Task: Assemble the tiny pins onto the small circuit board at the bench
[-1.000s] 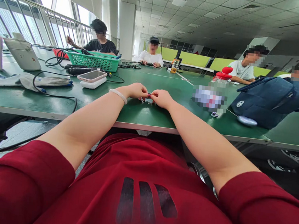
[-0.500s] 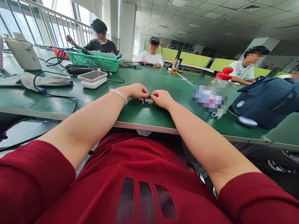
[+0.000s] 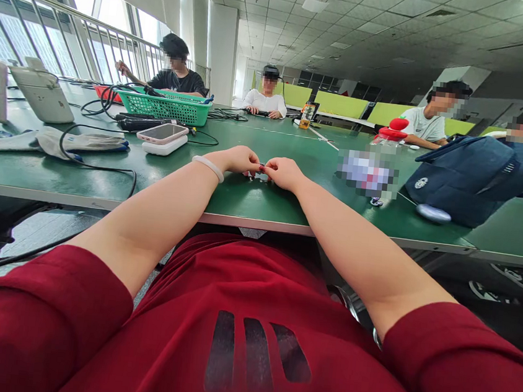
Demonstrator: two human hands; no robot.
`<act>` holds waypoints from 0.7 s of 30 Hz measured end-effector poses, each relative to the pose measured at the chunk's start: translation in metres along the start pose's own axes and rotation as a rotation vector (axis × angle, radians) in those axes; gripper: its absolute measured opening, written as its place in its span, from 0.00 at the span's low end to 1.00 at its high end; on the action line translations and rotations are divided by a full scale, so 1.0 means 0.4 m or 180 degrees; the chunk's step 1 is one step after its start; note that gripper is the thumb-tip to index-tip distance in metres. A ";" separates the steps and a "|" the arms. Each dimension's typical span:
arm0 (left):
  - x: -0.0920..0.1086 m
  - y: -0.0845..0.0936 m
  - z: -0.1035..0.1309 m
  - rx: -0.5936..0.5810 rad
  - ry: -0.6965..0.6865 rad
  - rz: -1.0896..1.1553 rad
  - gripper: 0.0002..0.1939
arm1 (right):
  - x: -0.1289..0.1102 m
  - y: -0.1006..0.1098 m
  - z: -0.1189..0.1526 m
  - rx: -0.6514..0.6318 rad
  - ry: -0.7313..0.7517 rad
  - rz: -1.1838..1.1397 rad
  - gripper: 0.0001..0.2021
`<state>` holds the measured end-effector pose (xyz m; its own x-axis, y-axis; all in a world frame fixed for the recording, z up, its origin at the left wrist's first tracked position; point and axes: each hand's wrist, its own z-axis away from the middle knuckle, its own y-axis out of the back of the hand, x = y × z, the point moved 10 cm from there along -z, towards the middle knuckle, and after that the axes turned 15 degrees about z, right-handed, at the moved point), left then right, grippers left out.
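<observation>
Over the green table (image 3: 260, 205), near its front edge, my left hand (image 3: 241, 159) and my right hand (image 3: 283, 172) almost meet at the fingertips. Between them is a small dark reddish object (image 3: 261, 168), pinched from both sides. It is too small to make out, and the fingers cover part of it. A white band (image 3: 208, 167) circles my left wrist. Small shiny bits show on the table just below the fingertips.
Left of my hands lie a pink-framed phone (image 3: 164, 133) on a white case, a green basket (image 3: 163, 108), cables and gloves (image 3: 47, 141). A blue bag (image 3: 483, 175) and a red-lidded jar (image 3: 391, 133) stand right. Several people sit beyond.
</observation>
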<state>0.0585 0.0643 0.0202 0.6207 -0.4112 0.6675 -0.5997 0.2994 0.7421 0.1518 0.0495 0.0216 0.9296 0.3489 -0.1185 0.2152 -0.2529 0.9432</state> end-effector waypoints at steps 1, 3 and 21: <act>0.000 0.000 0.000 0.0003 -0.0003 -0.0024 0.17 | 0.000 0.000 0.001 -0.0002 -0.0004 0.0000 0.12; 0.002 0.001 0.001 0.0007 -0.0003 -0.0052 0.17 | 0.001 0.000 0.001 -0.0012 -0.0010 0.0009 0.12; 0.000 0.003 0.001 0.0010 0.0029 -0.0052 0.16 | -0.003 0.003 0.001 0.0007 -0.0001 0.0032 0.12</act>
<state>0.0577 0.0645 0.0209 0.6351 -0.4082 0.6558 -0.5910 0.2900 0.7528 0.1513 0.0485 0.0227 0.9318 0.3460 -0.1093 0.2066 -0.2583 0.9437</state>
